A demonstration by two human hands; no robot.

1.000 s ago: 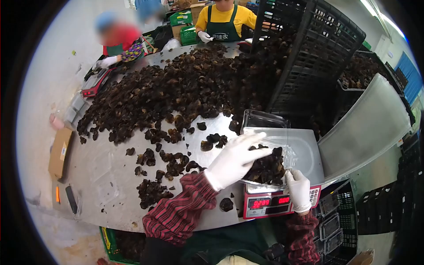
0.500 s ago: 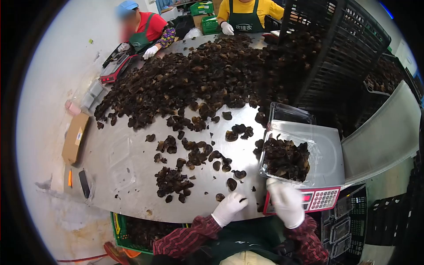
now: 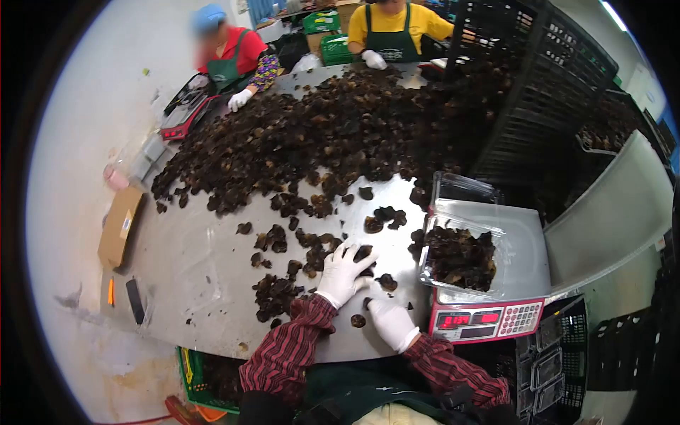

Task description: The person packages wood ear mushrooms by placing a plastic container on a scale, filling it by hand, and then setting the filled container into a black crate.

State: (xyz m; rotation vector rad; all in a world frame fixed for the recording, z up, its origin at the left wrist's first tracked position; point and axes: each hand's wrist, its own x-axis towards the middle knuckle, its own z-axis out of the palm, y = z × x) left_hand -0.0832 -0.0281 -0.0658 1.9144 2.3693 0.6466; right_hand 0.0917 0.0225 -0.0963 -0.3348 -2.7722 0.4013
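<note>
My left hand (image 3: 343, 275), in a white glove, reaches over the steel table with fingers spread, the tips at a dark wood ear mushroom (image 3: 363, 253). Close to its right, my gloved right hand (image 3: 392, 323) is low at the table, its fingers drawn together around a small wood ear mushroom (image 3: 367, 303) that is partly covered. Loose wood ears (image 3: 275, 294) lie left of my hands. On the scale (image 3: 524, 248), a clear plastic tray (image 3: 425, 273) holds a heap of wood ears (image 3: 460, 258). Red digits are lit on the scale's display (image 3: 453, 321).
A large pile of wood ears (image 3: 304, 134) covers the table's far half. Black crates (image 3: 552, 85) stand at the right. Two gloved co-workers (image 3: 389, 35) are across the table. Clear boxes (image 3: 549, 368) sit in a crate below right; a cardboard box (image 3: 119, 227) is at left.
My left hand has moved up and left to the scattered wood ears. My right hand has left the front of the scale and moved left to the table, uncovering the display.
</note>
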